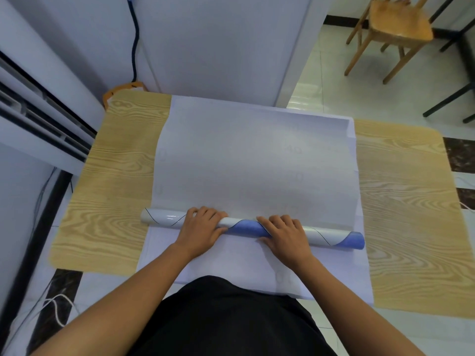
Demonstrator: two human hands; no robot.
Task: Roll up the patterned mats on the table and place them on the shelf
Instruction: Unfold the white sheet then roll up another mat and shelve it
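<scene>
So here's where we are: both our hands sit on the roll (246, 226), which lies crosswise on the table (115, 188), closer to the near edge than the far one and roughly parallel to it. Our left hand (203, 227) has its fingers curled over the top of the tube with the thumb tucked on the near side, so it's gripping it. Our right hand (282, 233) does the same just to the right, fingers wrapped over the top. A bit of blue pattern shows between the two hands.

The roll's left end is pale and glossy with thin dark lines. The right end is blue and sits slightly nearer to us, so the tube is a little skewed.

The unrolled part of the mat (257, 155) lies flat with its plain pale back up and runs all the way to the table's far edge. Its far right corner curls up a bit. Under it there's a second pale sheet (231, 263), which sticks out toward us and reaches past the near edge.

Wood-grain table top shows on both sides. Off the far right corner stands a wooden chair (395, 27).
</scene>
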